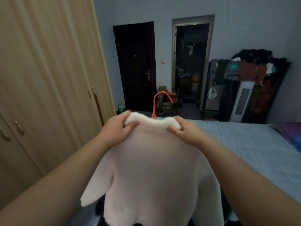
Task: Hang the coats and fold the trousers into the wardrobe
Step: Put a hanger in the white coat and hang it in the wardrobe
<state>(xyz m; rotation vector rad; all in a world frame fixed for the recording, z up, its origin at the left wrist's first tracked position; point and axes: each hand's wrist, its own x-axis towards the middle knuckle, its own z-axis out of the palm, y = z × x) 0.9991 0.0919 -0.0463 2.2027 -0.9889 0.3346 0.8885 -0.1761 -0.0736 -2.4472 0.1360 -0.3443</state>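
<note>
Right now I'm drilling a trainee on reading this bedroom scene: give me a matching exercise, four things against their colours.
Things:
1. hanger hook
2. coat
3. wardrobe
4. bottle on the floor

Colours:
a. green
b. beige
c. orange
d. white

Pairs: 1-c, 2-d, 3-b, 4-a

A bed (244, 144) with a pale blue quilted cover fills the right; a purple-blue cloth (290, 134) lies at its far right edge.
</note>
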